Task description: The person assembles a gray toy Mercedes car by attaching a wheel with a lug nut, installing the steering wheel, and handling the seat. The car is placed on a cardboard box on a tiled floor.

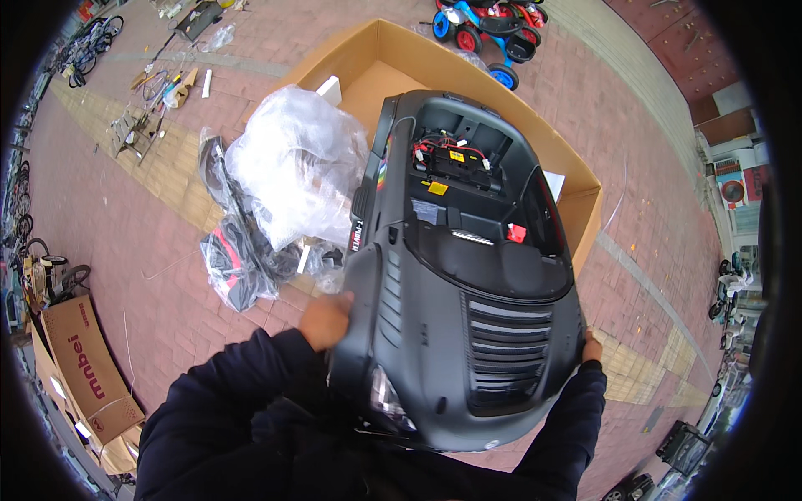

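Note:
A black ride-on toy car body [434, 334] fills the middle, its louvred hood toward me and its far end over an open cardboard box [351, 63]. My left hand [324, 321] grips the car's left side, fingers partly hidden behind the edge. On the opposite side my right hand [591, 346] holds the rim; only part of it shows. The seat well is bare, with a battery [455, 167] and red wires at its far end. A small red piece [516, 233] lies near the dashboard.
Left of the box lie bubble wrap [292, 159] and plastic-wrapped black and red parts [238, 259]. A flattened carton [88, 367] is at the lower left. Beyond the box stand blue and red children's tricycles [493, 33]. Tools and scraps [167, 88] litter the paving.

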Demonstrator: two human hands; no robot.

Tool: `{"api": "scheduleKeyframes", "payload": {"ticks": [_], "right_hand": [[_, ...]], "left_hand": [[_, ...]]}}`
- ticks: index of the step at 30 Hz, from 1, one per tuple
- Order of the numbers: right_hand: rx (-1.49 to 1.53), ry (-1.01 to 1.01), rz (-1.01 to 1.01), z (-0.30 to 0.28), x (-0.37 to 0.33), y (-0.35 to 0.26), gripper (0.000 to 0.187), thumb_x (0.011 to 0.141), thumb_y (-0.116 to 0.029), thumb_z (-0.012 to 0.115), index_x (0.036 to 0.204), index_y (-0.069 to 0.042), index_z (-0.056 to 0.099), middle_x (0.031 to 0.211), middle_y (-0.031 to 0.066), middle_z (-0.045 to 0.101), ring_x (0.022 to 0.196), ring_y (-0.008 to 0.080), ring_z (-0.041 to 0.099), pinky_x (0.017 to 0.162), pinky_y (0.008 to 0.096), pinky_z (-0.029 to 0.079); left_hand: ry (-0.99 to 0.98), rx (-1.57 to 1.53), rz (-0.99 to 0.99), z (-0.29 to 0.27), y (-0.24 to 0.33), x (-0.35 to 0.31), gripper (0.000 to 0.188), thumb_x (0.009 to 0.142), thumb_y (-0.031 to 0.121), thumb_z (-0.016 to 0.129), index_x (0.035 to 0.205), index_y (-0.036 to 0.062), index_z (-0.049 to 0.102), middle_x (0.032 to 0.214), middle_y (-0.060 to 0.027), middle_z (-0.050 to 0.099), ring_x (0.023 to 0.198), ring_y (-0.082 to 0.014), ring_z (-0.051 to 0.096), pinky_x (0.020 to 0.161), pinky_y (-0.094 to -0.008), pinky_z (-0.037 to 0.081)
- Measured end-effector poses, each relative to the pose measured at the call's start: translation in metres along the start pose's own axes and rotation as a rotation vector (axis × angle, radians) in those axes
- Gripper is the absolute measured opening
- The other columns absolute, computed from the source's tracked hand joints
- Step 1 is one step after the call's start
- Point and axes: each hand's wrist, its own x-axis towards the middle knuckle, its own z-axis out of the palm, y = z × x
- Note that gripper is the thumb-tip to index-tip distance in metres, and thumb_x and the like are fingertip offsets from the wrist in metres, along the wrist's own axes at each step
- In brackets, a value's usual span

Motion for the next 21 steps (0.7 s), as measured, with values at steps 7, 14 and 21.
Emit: {"api": "scheduleKeyframes", "payload": {"ticks": [7, 14, 21], "right_hand": [[-0.104, 0.152, -0.139, -0.026, 0.012, -0.052, 0.048, 0.101, -0.039, 0.047, 0.107, 0.003, 0.070, 0.104, 0.0258, 0.070, 0.104, 0.0390, 0.066, 0.086, 0.0441, 0.051], [0.343, 0.101, -0.101, -0.009, -0.029, -0.168, 0.057, 0.092, -0.044, 0.064, 0.124, 0.004, 0.062, 0.121, 0.0256, 0.066, 0.114, 0.0403, 0.062, 0.099, 0.0438, 0.047], [0.377, 0.222, -0.038, 0.026, -0.065, -0.223, 0.075, 0.089, -0.046, 0.066, 0.138, 0.008, 0.048, 0.142, 0.0318, 0.048, 0.137, 0.0436, 0.042, 0.114, 0.0462, 0.033]], "left_hand": [[-0.126, -0.038, 0.277, 0.089, 0.057, -0.061, 0.032, 0.102, 0.022, 0.044, 0.088, -0.0009, 0.061, 0.081, -0.0206, 0.065, 0.073, -0.0423, 0.064, 0.067, -0.0505, 0.051], [-0.503, -0.444, -0.214, 0.136, 0.081, -0.088, 0.047, 0.103, 0.037, 0.048, 0.087, -0.0054, 0.061, 0.083, -0.0234, 0.068, 0.076, -0.0380, 0.069, 0.071, -0.0441, 0.054], [-0.741, -0.525, -0.252, 0.106, 0.030, -0.043, 0.056, 0.100, 0.048, 0.055, 0.103, -0.0055, 0.069, 0.087, -0.0116, 0.074, 0.069, -0.0197, 0.068, 0.064, -0.0344, 0.054]]}}
